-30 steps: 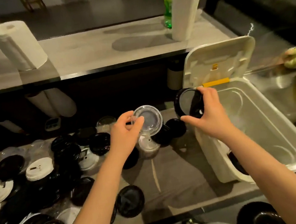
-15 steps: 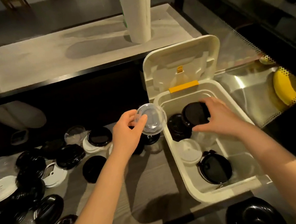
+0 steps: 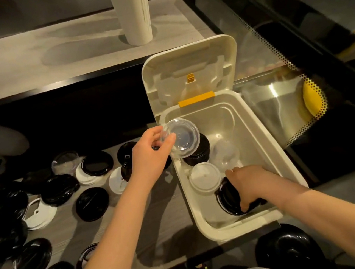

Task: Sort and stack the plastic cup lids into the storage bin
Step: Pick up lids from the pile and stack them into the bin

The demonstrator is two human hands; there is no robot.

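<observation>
In the bin (image 3: 234, 230), right hand (image 3: 253, 183) grips black lids (image 3: 227, 197) beside white lid (image 3: 204, 177); left hand (image 3: 149, 153) pinches clear lid (image 3: 183, 138).

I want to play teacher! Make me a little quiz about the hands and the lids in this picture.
1. Fill the gap: inside the storage bin, the right hand grips a ____ lid.
2. Which does the left hand hold? A: a clear lid. B: a white lid. C: a banana.
3. True or false: the bin's hinged cover stands open.

Key: 1 black, the black lid; 2 A; 3 true.
</observation>
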